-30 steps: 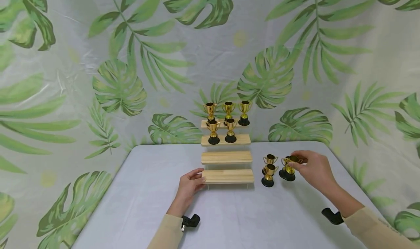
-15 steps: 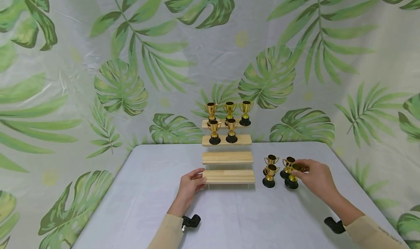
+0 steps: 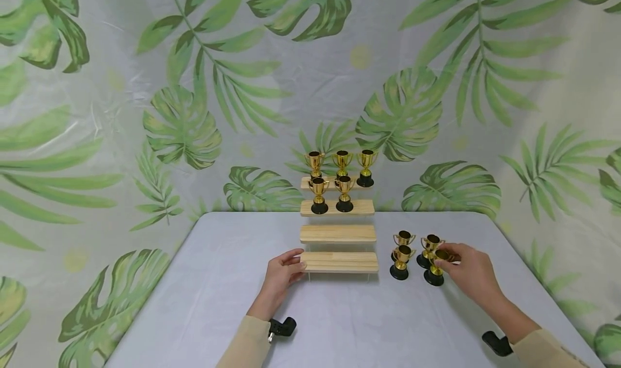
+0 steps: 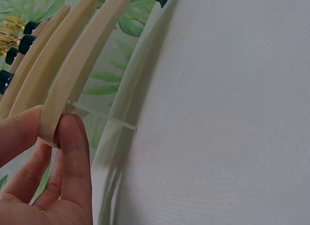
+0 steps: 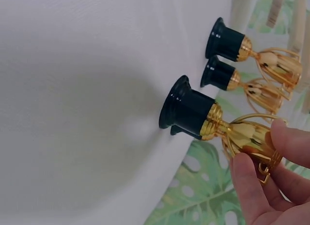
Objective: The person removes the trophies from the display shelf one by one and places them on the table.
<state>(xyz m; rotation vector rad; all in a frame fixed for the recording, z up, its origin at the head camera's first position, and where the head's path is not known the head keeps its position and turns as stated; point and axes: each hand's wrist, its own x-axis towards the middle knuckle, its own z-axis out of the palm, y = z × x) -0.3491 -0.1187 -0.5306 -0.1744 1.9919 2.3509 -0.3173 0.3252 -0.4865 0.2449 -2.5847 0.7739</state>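
Now, right hand (image 3: 469,271): pinches front trophy (image 3: 435,268) by cup, base on table (image 3: 213,298).
Left hand (image 3: 280,275): grips lowest step (image 3: 339,261) at left end.
Nearby: three trophies (image 3: 402,261) just beside.

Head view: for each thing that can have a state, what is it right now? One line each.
Left hand: grips the left end of the stepped wooden stand's bottom step.
Right hand: pinches the front right trophy, which stands on the table.
Other three table trophies: upright, untouched.
Top step: three trophies upright.
Second step: two trophies upright.
Third step: bare.
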